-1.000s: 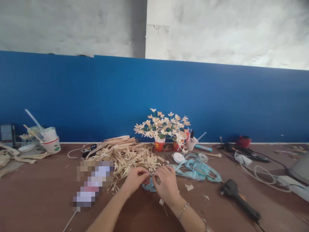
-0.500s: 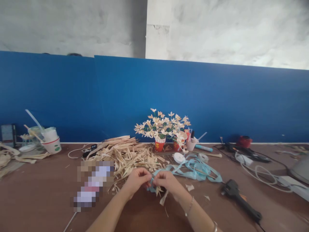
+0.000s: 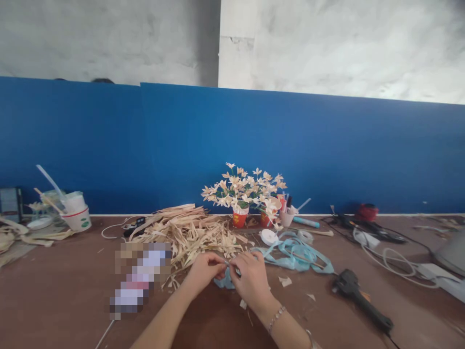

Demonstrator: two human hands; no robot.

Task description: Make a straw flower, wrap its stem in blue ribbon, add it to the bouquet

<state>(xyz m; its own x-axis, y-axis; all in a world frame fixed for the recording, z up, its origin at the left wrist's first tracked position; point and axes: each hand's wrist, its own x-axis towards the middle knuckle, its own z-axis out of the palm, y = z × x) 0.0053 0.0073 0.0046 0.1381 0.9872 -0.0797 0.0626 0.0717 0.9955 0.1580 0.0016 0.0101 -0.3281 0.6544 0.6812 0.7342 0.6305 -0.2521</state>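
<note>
My left hand [image 3: 206, 272] is closed in a pinch at the near middle of the table, its fingertips on a light blue ribbon [image 3: 225, 280]. Close against it, my right hand [image 3: 250, 277] is turned with its back up and its fingers curled in at the same ribbon. Part of the ribbon hangs below the fingertips. Whatever else lies inside the right fingers is hidden. Just beyond the hands spreads a heap of dried husk strips [image 3: 203, 237]. A longer tangle of light blue ribbon [image 3: 298, 257] lies to the right.
Husk flowers [image 3: 243, 186] stand in red pots [image 3: 239, 219] by the blue partition [image 3: 225, 131]. A white tape roll [image 3: 269, 236] sits in front. On the right lie a black-handled tool [image 3: 359, 298] and white cables [image 3: 395, 266]; at left, a blurred-out phone-like object [image 3: 140, 281] and a white cup [image 3: 78, 219].
My right hand rolled over palm-up and back, as it was a second ago. Husk petals showed under it half a second ago and are now covered. My left hand stays almost still.
</note>
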